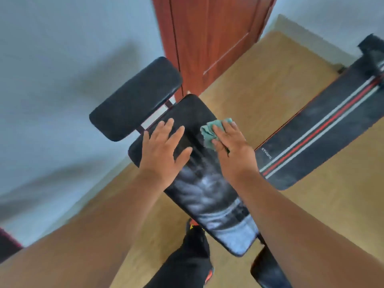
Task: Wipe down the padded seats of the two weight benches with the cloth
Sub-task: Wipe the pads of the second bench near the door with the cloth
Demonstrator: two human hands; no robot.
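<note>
The padded seat (193,163) of the nearer weight bench lies under both my hands, long and black, running from its far end just past my fingertips back towards my legs. My right hand (230,140) lies on the crumpled teal cloth (209,132), pressing it to the pad near its right edge; how far the fingers curl into the fold I cannot tell, though the cloth bunches out beyond them to the left. My left hand (164,148) lies flat, fingers spread and straight, holding nothing, braced on the pad's left side level with the cloth. Behind both wrists the vinyl shows pale, streaky smears that look like damp wipe marks or glare. Beyond my left fingertips stands a separate black cushion (135,98) on its bracket. Well off to the right of my cloth hand lies the second bench pad (320,132), black with red and white stripes.

The risks, as I judge them: with the cloth so near the right edge, a stroke could run it off the side and drop it to the wooden floor (259,86); bunched so small, it could leave strips missed; and the striped bench may go forgotten.
</note>
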